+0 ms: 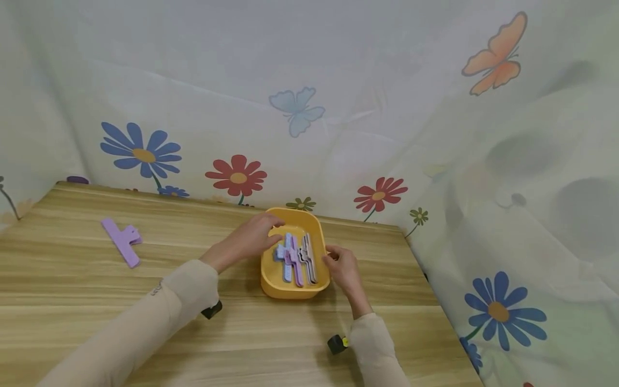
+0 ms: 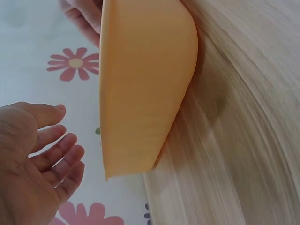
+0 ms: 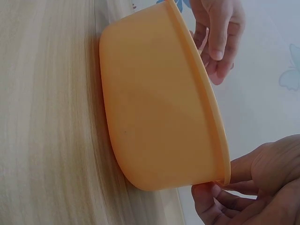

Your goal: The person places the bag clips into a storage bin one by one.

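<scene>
A yellow plastic basin (image 1: 289, 293) stands on the wooden table, with bag clips inside it. Among them are a blue clip (image 1: 287, 275), a purple clip (image 1: 298, 277) and dark-edged pale clips (image 1: 310, 263) lying lengthwise. My right hand (image 1: 343, 270) pinches the basin's right rim; the right wrist view has its thumb and fingers (image 3: 206, 199) on either side of the edge. Over the left rim hovers my left hand (image 1: 251, 235), fingers loosely bent and holding nothing. In the left wrist view that hand (image 2: 35, 159) is apart from the basin wall (image 2: 145, 89).
Farther left on the table (image 1: 232, 328) lies another purple bag clip (image 1: 121, 242). A purple object (image 1: 77, 179) shows at the table's far left corner. Behind and to the right hangs a pale curtain (image 1: 377, 134) printed with flowers and butterflies.
</scene>
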Available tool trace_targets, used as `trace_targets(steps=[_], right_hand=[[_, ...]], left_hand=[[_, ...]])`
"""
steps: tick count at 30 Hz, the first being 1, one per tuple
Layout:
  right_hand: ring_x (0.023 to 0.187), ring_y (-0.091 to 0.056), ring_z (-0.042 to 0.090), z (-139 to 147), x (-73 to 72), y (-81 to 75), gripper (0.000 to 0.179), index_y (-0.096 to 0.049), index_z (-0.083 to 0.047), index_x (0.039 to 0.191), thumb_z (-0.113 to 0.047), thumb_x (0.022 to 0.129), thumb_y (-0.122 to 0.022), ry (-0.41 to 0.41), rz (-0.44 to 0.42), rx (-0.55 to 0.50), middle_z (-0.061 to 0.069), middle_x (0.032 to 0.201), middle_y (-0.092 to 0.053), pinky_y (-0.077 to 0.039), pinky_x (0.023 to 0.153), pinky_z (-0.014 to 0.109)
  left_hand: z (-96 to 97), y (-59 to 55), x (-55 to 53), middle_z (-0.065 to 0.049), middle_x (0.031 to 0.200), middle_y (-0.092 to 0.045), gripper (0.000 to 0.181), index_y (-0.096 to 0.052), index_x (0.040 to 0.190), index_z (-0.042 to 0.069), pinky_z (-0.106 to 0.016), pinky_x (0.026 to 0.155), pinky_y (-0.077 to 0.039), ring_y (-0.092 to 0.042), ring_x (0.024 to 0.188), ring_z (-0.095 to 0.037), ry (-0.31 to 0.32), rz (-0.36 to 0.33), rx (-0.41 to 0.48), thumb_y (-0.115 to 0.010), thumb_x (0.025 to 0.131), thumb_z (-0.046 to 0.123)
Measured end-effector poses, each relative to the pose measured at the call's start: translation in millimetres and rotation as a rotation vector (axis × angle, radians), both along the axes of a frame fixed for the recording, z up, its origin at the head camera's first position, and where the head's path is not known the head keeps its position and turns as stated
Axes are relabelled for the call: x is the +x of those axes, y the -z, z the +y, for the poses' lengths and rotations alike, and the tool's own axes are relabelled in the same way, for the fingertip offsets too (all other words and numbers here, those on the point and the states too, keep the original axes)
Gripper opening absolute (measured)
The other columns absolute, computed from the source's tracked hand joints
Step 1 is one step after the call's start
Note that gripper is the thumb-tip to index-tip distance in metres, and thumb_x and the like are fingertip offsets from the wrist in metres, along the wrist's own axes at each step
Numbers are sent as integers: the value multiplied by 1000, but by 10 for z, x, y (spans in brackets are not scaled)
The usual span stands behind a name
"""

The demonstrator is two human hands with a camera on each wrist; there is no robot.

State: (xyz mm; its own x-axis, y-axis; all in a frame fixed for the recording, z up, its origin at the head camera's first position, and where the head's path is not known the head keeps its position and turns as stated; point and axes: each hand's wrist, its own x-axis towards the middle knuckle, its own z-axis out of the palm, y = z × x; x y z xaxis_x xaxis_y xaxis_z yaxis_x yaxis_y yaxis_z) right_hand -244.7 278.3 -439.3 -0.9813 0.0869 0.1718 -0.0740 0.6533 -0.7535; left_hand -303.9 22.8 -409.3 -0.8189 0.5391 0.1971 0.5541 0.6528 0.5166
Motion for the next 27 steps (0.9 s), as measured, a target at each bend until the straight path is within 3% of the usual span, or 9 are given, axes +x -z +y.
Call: trace_targets(steps=[7, 15, 27], right_hand=[[76, -58, 19, -12, 13, -11, 30, -69, 14, 121, 5, 92, -68, 1, -6, -1, 17, 88, -67, -48, 61, 24], [77, -57, 19, -22, 20, -28, 30, -69, 13, 121, 5, 93, -68, 13, -18, -5, 15, 88, -66, -47, 60, 22], [78, -59, 19, -27, 20, -23, 30, -70, 12, 121, 4, 93, -68, 23, -20, 20, 16, 89, -68, -49, 62, 23]], left_hand=[[-165, -21, -3, -18, 133, -64, 43, -62, 137, -2, -49, 105, -50, -60, 121, -33, -31, -21, 21, -69, 101, 19], [-413, 32, -29, -16, 138, -62, 45, -60, 142, 3, -52, 104, -51, -59, 126, -34, -76, -49, 57, -70, 101, 20], [-891, 79, -30, -23, 134, -63, 46, -58, 141, -3, -55, 101, -51, -61, 120, -39, -120, -20, 73, -67, 102, 19]])
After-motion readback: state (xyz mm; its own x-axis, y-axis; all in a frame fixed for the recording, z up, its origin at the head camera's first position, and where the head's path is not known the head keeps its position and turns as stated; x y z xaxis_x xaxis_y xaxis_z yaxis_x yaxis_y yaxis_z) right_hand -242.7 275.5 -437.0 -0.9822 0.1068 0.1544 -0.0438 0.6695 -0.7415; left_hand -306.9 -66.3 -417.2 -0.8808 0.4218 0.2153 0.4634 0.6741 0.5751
